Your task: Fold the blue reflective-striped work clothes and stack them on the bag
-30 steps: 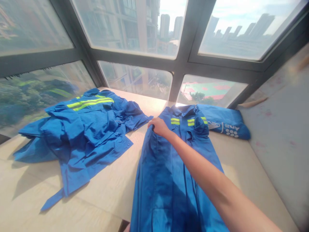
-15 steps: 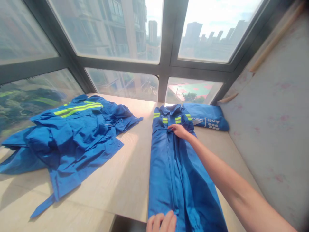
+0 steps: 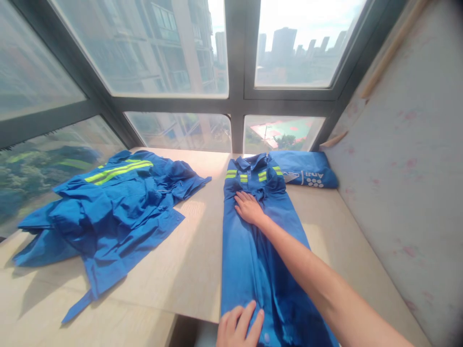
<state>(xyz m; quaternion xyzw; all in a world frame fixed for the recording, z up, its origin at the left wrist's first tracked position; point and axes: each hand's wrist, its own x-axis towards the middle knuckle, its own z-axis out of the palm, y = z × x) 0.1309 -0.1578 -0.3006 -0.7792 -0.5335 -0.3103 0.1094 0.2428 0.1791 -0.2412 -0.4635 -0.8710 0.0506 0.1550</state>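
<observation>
A long blue garment (image 3: pixel 240 250) with yellow-green stripes lies lengthwise on the wooden surface, its collar toward the window. My right hand (image 3: pixel 249 207) rests flat on it just below the striped chest, fingers spread and pointing left. Near the bottom edge of the view, my left hand (image 3: pixel 240 325) lies on the lower part of the same garment with its fingers apart. Neither hand holds anything. Creases run down the middle of the cloth, beside and below my right hand.
A second blue garment (image 3: pixel 115 207) with a bright stripe lies crumpled on the wooden surface (image 3: pixel 162 274) at the left. A folded blue bundle with white lettering (image 3: pixel 307 169) sits behind at the right, by the patterned wall (image 3: pixel 401 193). Windows stand behind.
My right hand has let go of the cloth near the chest, moved down and left, and flattened out. My left hand's fingers have spread. The view has shifted slightly.
</observation>
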